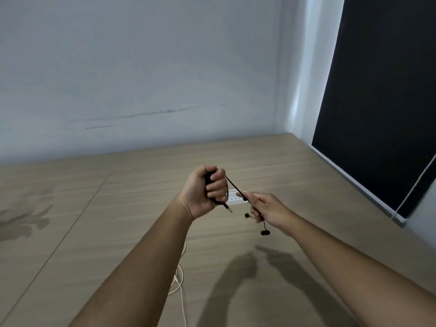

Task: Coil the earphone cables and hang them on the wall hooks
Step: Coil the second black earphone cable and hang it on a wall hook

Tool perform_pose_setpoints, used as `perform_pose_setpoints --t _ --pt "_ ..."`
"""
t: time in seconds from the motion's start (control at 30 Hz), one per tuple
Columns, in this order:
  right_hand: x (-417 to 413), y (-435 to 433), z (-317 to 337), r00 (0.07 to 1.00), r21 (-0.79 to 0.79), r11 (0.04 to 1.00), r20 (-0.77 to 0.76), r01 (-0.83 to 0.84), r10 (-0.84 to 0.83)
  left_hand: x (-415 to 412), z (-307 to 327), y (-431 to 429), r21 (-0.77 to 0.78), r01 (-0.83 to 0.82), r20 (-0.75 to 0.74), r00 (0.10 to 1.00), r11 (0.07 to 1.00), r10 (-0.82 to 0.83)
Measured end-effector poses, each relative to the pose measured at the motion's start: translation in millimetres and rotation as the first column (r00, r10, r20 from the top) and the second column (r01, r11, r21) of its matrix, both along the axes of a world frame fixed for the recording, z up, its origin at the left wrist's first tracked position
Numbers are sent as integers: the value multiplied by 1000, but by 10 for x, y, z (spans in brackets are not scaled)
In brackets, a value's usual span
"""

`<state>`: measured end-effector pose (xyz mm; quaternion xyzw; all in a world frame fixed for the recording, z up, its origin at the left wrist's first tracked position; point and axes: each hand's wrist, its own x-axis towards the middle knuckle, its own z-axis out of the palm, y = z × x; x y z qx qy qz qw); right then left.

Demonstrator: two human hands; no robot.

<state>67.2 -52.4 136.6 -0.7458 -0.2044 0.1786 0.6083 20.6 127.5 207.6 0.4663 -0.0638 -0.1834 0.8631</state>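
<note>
My left hand (204, 191) is closed in a fist around a coiled bundle of black earphone cable (236, 188), with the jack plug (227, 208) sticking out below the fist. A taut stretch of the cable runs from the fist to my right hand (269, 212), which pinches it between thumb and fingers. Two black earbuds (265, 232) dangle beneath the right hand. A white hook strip (233, 199) lies flat on the wooden surface just behind both hands, partly hidden by them. A white earphone cable (181, 286) lies on the surface under my left forearm.
The wooden surface (118, 208) meets a pale wall (141, 79) at the back. A dark roller blind (382, 102) with a bead chain (415, 187) hangs at the right.
</note>
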Motion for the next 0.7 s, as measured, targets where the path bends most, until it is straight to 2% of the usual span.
perform_pose_setpoints --t 0.07,0.13,0.2,0.3,0.37,0.47,0.57,0.63,0.7 --pt "-52 23 -33 998 -35 998 -43 -44 42 47 96 1 -63 -184 10 983 981 185" --pt "-112 42 -41 988 -81 988 -96 -132 124 121 136 3 -34 -381 9 924 924 382" --pt "-166 46 -11 966 -132 961 -126 -244 227 196 114 -8 62 -529 45 848 846 527" --pt "-222 48 95 935 -209 912 -105 -353 338 232 1 -71 261 -648 148 759 716 634" --pt "-245 61 165 924 -239 893 -77 -382 375 212 -133 -104 420 -646 237 756 637 610" --pt "-223 59 252 944 -222 919 -30 -326 328 150 -316 -163 675 -579 414 810 457 415" --pt "-139 28 307 978 -206 959 46 -192 206 87 -427 -219 828 -430 370 901 359 226" --pt "-96 12 313 986 -185 976 100 -117 137 47 -466 -241 868 -313 278 949 385 145" --pt "-60 -1 298 983 -162 986 173 -40 68 22 -507 -243 852 -201 169 979 483 110"
